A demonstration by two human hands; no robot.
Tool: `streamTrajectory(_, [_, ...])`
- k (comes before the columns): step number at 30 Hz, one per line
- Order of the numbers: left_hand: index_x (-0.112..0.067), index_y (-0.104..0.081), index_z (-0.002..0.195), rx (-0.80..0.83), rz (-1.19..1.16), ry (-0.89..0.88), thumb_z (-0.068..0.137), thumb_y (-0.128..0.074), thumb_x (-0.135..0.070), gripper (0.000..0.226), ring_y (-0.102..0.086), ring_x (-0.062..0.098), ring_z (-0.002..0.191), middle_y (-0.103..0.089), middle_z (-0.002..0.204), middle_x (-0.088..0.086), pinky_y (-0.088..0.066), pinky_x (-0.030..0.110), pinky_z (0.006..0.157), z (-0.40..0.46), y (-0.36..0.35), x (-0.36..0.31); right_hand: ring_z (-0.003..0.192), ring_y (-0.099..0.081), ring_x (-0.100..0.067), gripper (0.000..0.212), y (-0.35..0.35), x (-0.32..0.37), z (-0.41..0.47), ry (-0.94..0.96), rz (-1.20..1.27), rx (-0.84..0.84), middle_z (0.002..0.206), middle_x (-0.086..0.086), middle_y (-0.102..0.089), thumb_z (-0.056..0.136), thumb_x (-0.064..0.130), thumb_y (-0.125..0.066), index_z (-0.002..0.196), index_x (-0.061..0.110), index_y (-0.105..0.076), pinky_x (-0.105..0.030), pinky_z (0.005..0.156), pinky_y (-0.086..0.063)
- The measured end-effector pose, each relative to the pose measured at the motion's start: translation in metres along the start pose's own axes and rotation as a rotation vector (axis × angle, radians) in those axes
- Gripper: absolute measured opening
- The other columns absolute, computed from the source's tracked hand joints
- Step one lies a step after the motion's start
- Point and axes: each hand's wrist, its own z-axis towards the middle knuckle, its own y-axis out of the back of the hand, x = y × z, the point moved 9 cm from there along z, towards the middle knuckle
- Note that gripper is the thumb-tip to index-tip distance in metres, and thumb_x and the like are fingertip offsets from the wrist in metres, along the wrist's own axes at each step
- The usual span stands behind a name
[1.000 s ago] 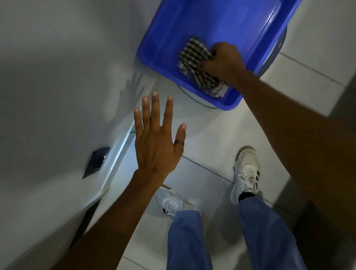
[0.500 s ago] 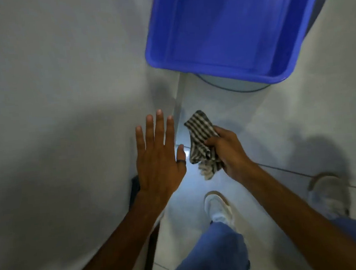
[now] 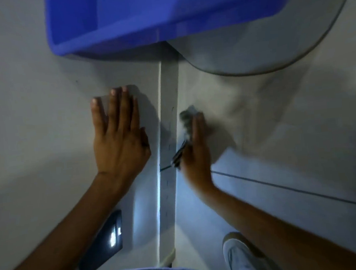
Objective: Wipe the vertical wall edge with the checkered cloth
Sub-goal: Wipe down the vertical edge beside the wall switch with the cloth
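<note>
While pressing checkered cloth flat-fingered onto wall edge with right hand, left hand splayed beside edge: likely slip, cloth merely pinned, ungripped.

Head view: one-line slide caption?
Right hand presses the checkered cloth against the vertical wall edge; left hand lies flat on the wall beside it.
</note>
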Motion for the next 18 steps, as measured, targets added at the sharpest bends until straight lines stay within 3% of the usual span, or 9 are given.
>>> streamTrajectory(2, [-0.003, -0.037, 0.166, -0.027, 0.065, -0.008, 0.103, -0.049, -0.027, 0.068, -0.008, 0.039, 0.166, -0.018, 0.177, 0.019, 0.023, 0.057, 0.129, 0.006, 0.005, 0.009, 0.163, -0.01, -0.012, 0.068, -0.05, -0.034, -0.025, -0.033, -0.067, 0.249, 0.171, 0.013, 0.008, 0.106, 0.016, -0.035, 0.16, 0.032, 0.004, -0.035, 0.134, -0.012])
streamTrajectory(3, [-0.006, -0.039, 0.166, -0.051, 0.099, -0.009, 0.102, -0.048, -0.028, 0.068, -0.01, 0.04, 0.165, -0.019, 0.177, 0.018, 0.023, 0.057, 0.128, 0.007, 0.01, 0.015, 0.163, 0.005, -0.012, 0.066, -0.066, -0.049, -0.031, -0.031, -0.107, 0.332, 0.168, 0.016, 0.017, 0.108, 0.029, -0.034, 0.156, 0.035, 0.01, -0.034, 0.134, 0.0])
streamTrajectory(5, [-0.01, -0.04, 0.166, -0.078, 0.136, -0.004, 0.101, -0.048, -0.03, 0.068, -0.012, 0.04, 0.165, -0.019, 0.177, 0.016, 0.017, 0.06, 0.13, 0.005, 0.017, 0.021, 0.16, 0.013, -0.008, 0.069, -0.074, -0.055, -0.014, 0.109, -0.241, 0.356, 0.167, 0.014, 0.016, 0.102, 0.046, -0.031, 0.156, 0.03, 0.01, -0.026, 0.131, 0.006])
streamTrajectory(9, [-0.011, -0.031, 0.17, -0.02, 0.144, -0.04, 0.106, -0.053, -0.035, 0.071, -0.007, 0.04, 0.165, -0.015, 0.178, 0.017, 0.014, 0.059, 0.13, 0.006, 0.012, 0.017, 0.16, -0.001, -0.017, 0.072, -0.072, -0.019, 0.034, 0.412, -0.38, 0.233, 0.171, -0.006, -0.005, 0.103, 0.045, -0.031, 0.161, 0.009, -0.011, -0.029, 0.132, 0.002])
streamTrajectory(14, [-0.013, -0.02, 0.173, 0.02, 0.203, -0.102, 0.107, -0.043, -0.043, 0.075, 0.0, 0.038, 0.166, -0.007, 0.18, 0.016, 0.027, 0.056, 0.125, 0.016, 0.003, 0.01, 0.163, -0.01, -0.027, 0.075, -0.073, 0.051, 0.137, 0.27, -0.233, 0.143, 0.174, -0.014, -0.015, 0.101, 0.052, -0.029, 0.162, 0.01, -0.019, -0.039, 0.134, -0.003])
streamTrajectory(16, [-0.014, -0.017, 0.173, -0.003, 0.251, -0.108, 0.108, -0.038, -0.045, 0.075, 0.001, 0.038, 0.166, -0.005, 0.18, 0.015, 0.025, 0.057, 0.127, 0.019, 0.001, 0.01, 0.155, -0.031, -0.031, 0.071, -0.068, 0.074, 0.172, 0.24, -0.198, 0.097, 0.164, -0.017, -0.038, 0.099, 0.055, -0.031, 0.152, 0.01, -0.042, -0.049, 0.13, -0.022])
streamTrajectory(18, [-0.014, -0.022, 0.172, -0.033, 0.261, -0.108, 0.107, -0.04, -0.045, 0.074, -0.004, 0.038, 0.166, -0.011, 0.179, 0.016, 0.017, 0.058, 0.13, 0.023, 0.001, 0.011, 0.145, -0.042, -0.03, 0.068, -0.066, 0.085, 0.185, 0.242, -0.187, 0.073, 0.155, -0.015, -0.048, 0.097, 0.058, -0.034, 0.145, 0.012, -0.049, -0.051, 0.123, -0.032])
